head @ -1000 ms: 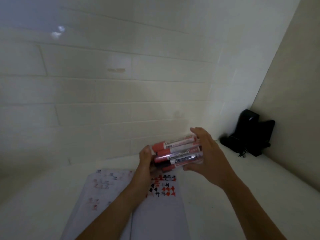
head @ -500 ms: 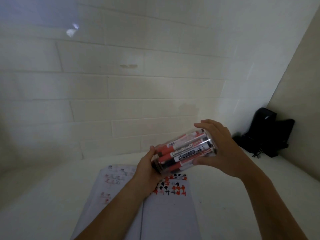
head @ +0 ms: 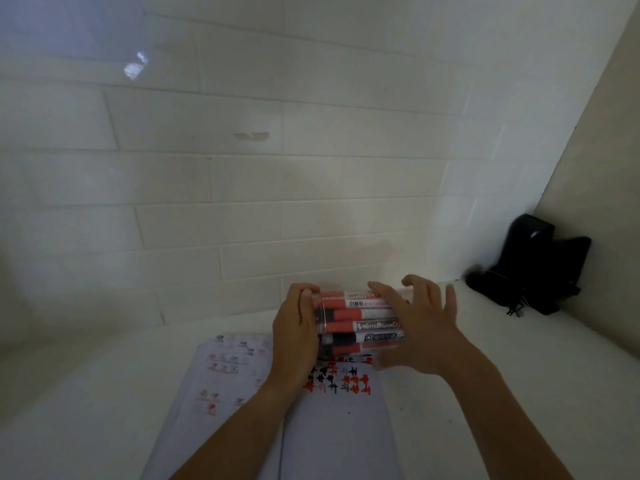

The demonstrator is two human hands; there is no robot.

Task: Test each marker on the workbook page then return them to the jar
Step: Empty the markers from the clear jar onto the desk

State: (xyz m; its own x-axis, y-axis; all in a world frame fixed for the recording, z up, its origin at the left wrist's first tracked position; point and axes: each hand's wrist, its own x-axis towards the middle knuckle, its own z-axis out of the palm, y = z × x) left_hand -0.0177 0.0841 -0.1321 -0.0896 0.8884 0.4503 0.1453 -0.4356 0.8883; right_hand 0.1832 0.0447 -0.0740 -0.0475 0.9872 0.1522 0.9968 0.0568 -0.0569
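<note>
A clear plastic jar [head: 363, 337] lies on its side in the air above the open workbook [head: 332, 431]. Several red and black whiteboard markers [head: 349, 314] fill it, caps to the left. My left hand [head: 294, 336] grips the jar's left end, fingers curled over it. At the jar's right end, my right hand [head: 427, 327] has its fingers spread and loosened, index finger lying across the top; it is motion-blurred. The right-hand page shows rows of red and black marks [head: 341, 379].
The workbook lies on a white counter [head: 86, 393] against a white tiled wall [head: 242, 220]. A black device with a cord [head: 533, 268] sits in the far right corner, next to a beige side wall [head: 595, 188].
The jar has tipped from a slant to nearly level and come lower over the page. My right hand, which was wrapped round the jar's right end, has opened its fingers.
</note>
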